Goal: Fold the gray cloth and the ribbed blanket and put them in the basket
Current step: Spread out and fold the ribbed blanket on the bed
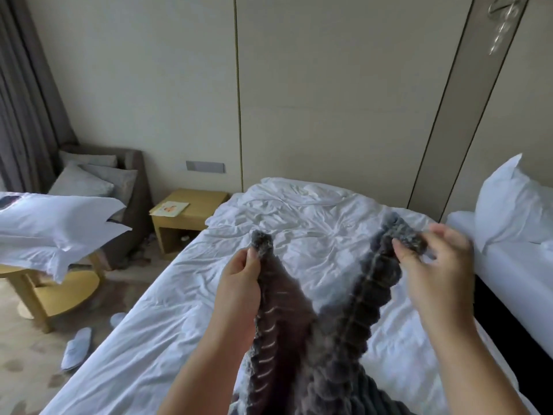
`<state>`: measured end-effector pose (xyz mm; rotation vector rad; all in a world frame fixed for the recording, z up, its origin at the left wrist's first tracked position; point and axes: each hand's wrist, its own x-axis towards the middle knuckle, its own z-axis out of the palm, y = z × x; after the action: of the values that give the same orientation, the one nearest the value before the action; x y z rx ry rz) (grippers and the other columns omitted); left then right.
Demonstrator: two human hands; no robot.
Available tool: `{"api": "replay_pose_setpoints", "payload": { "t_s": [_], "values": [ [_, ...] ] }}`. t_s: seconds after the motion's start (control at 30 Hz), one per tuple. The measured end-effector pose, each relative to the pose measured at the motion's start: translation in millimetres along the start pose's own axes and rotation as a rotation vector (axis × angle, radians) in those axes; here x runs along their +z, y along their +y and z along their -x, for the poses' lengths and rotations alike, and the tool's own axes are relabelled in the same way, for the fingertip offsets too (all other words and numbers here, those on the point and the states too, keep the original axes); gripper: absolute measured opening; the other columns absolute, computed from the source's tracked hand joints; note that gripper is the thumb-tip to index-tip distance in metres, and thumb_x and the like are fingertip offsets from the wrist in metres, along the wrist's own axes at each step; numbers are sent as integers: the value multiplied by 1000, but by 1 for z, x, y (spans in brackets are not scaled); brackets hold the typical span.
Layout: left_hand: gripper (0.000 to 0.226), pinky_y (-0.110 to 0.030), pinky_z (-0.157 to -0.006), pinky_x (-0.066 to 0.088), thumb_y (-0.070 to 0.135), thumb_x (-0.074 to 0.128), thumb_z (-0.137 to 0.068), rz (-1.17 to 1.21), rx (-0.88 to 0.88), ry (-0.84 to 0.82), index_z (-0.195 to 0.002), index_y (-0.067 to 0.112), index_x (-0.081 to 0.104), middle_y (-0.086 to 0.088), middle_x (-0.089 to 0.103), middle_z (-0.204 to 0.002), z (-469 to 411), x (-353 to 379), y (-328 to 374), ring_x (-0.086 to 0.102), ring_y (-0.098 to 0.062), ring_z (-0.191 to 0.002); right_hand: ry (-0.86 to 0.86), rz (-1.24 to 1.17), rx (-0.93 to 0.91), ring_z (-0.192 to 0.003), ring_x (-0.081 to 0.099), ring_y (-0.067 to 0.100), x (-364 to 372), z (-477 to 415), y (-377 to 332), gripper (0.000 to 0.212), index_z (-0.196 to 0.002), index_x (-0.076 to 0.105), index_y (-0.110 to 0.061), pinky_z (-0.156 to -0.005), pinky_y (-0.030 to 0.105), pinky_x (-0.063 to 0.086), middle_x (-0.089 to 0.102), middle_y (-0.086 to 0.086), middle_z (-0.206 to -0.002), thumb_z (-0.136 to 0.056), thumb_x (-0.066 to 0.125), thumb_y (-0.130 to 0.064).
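The dark gray ribbed blanket point(323, 333) hangs in front of me over the white bed point(185, 313), held up by two of its upper corners. My left hand point(239, 274) pinches the left corner between thumb and fingers. My right hand point(434, 265) grips the right corner, its fingers blurred. The blanket sags in a V between the two hands and runs down out of the bottom of the frame. The gray cloth and the basket are not in view.
A yellow nightstand point(185, 217) with a card on it stands left of the bed. White pillows point(57, 226) lie on a round yellow table at far left; slippers point(76, 348) are on the floor. A second bed with a pillow point(511, 205) is on the right.
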<state>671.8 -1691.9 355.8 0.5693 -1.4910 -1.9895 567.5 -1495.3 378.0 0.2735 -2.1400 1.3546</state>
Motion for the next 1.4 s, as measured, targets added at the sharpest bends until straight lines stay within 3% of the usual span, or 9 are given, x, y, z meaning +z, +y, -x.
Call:
{"api": "replay_pose_setpoints", "payload": {
  "t_s": [0.07, 0.17, 0.23, 0.33, 0.5, 0.67, 0.9, 1.1, 1.4],
  "values": [
    [37, -26, -58, 54, 34, 46, -99, -38, 12, -10, -72, 35, 71, 1, 71, -80, -1, -2, 1, 67, -12, -70, -35, -294, 105, -86, 64, 4, -15, -9, 1, 6, -90, 70, -19, -85, 33, 51, 66, -9, -91, -86, 68, -15],
    [31, -40, -66, 54, 34, 47, -99, -31, 4, -95, -84, 19, 70, -12, 68, -83, -1, 3, 2, 64, -24, -76, -617, -1165, 162, -66, 67, 4, -23, 3, -28, 7, -77, 73, -27, -66, 21, 56, 70, -11, -71, -71, 77, -27],
    [33, -43, -73, 52, 31, 48, -99, -2, -3, -182, -95, 3, 64, -21, 66, -88, 1, 10, 1, 63, -30, -83, -805, -1031, 180, -62, 67, 7, -9, 21, -40, 14, -72, 75, -28, -58, 18, 54, 71, -7, -67, -61, 84, -30],
    [29, -37, -73, 55, 28, 48, -99, -42, -8, -334, -91, 12, 71, -15, 71, -90, 8, 23, -6, 67, -27, -83, -632, -381, 77, -64, 62, 11, 23, 41, -40, 10, -74, 70, -15, -60, 32, 50, 69, 6, -68, -78, 76, -21],
    [28, -31, -78, 54, 33, 45, -99, -60, -27, -446, -98, 23, 72, -5, 74, -99, 7, 28, -12, 70, -21, -98, -584, -429, 292, -60, 58, 7, 31, 46, -29, 16, -73, 63, -17, -57, 24, 47, 63, 0, -64, -80, 72, -28],
    [19, -30, -66, 55, 42, 65, -80, -206, 107, -515, -79, 23, 72, -2, 71, -75, 0, 25, -5, 70, -19, -75, -655, -513, 369, -83, 72, 15, 43, 43, -24, 26, -102, 60, -32, -80, 37, 57, 74, 4, -89, -82, 70, -19],
    [25, -32, -78, 56, 25, 62, -84, -109, 43, -695, -93, 3, 70, -21, 70, -96, -30, 5, 26, 68, -32, -91, -1299, -624, 239, -101, 64, 36, 40, -6, -34, 38, -117, 61, -13, -91, 42, 50, 66, 21, -107, -80, 67, -10],
    [15, -25, -70, 55, 10, 60, -84, -301, 403, -743, -76, 19, 69, 3, 68, -73, -61, 15, 108, 66, -13, -73, -1684, -373, 140, -100, 67, 16, 62, -39, -70, 31, -99, 73, -26, -85, 26, 53, 72, -3, -103, -77, 69, -5],
    [27, -25, -64, 58, 4, 60, -90, -339, 680, -195, -72, 22, 69, 10, 69, -62, -110, 1, 212, 65, -7, -60, -1685, -171, 274, -105, 67, 26, 107, -81, -55, 39, -108, 67, -11, -94, 38, 52, 71, 10, -112, -71, 64, 1]
  ]
}}
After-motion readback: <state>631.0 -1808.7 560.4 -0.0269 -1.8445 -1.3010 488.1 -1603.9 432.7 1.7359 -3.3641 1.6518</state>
